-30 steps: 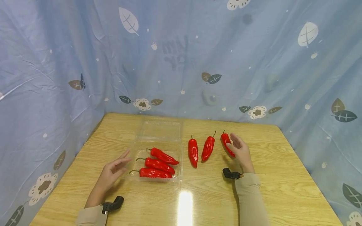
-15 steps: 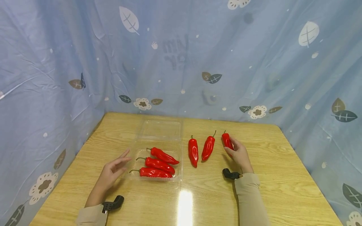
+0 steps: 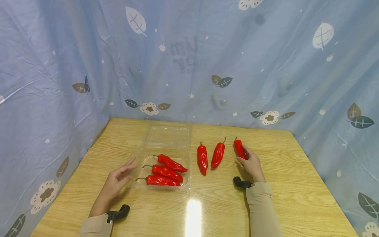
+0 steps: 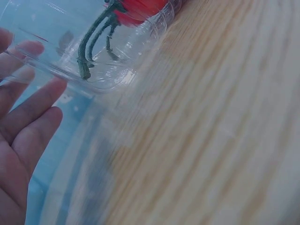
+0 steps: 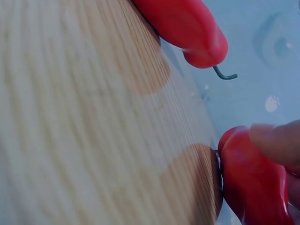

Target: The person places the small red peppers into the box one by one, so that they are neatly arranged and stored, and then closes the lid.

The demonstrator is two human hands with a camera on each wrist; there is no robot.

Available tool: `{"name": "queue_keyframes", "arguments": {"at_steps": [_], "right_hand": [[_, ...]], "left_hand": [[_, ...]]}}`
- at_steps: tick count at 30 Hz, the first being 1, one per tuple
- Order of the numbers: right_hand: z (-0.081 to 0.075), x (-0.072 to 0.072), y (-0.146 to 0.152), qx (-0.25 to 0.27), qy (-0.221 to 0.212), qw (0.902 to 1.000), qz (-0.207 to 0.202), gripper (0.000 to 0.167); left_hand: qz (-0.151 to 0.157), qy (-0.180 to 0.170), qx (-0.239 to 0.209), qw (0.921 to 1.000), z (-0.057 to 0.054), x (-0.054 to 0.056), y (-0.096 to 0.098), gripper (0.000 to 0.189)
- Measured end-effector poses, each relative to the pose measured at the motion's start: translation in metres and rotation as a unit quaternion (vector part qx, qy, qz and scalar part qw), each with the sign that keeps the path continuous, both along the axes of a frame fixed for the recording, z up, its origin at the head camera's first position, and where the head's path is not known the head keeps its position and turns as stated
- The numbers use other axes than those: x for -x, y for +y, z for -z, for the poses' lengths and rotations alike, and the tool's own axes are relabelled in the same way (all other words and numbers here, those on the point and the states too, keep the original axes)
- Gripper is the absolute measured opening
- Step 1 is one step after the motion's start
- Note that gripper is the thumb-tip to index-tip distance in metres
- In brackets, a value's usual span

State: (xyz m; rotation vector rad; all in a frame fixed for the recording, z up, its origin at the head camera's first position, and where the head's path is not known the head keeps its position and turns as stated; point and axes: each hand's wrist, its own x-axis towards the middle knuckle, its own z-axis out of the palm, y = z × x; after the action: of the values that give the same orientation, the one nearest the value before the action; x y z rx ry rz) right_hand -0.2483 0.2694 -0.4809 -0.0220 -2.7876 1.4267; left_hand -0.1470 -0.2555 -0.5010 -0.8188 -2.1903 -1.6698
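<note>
My right hand (image 3: 252,164) grips the rightmost red chili pepper (image 3: 239,148), thumb on its near side and fingers round the far side. Its lower end is hidden by the hand. In the right wrist view the thumb presses on the glossy pepper (image 5: 251,180), which lies close over the wood. My left hand (image 3: 116,181) has its fingers extended at the left side of a clear plastic clamshell box (image 3: 189,184). Inside the box lie three red peppers (image 3: 167,173), stems to the left. The left wrist view shows the left fingertips right at the box's wall, near the green stems (image 4: 96,37).
Two more red peppers (image 3: 202,160) lie between the box and my right hand, stems pointing away. The box's lid (image 3: 167,135) is folded back toward the patterned blue cloth (image 3: 189,65), which hangs round the wooden table (image 3: 219,204).
My right hand's fingers have closed round the rightmost pepper. That pepper has shifted slightly to the right. The left hand and the other peppers have stayed put.
</note>
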Motion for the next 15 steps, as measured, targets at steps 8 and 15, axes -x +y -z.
{"name": "queue_keyframes", "arguments": {"at_steps": [8, 15], "right_hand": [[0.0016, -0.0027, 0.0037, -0.003, 0.013, 0.9991, 0.041, 0.062], [0.002, -0.0035, 0.0065, -0.001, 0.005, 0.9988, 0.049, 0.059]], "left_hand": [[-0.007, -0.01, 0.01, 0.9999, -0.001, -0.0003, -0.0008, 0.033], [-0.006, -0.008, 0.01, 0.9999, -0.0014, -0.0007, -0.0005, 0.033]]}}
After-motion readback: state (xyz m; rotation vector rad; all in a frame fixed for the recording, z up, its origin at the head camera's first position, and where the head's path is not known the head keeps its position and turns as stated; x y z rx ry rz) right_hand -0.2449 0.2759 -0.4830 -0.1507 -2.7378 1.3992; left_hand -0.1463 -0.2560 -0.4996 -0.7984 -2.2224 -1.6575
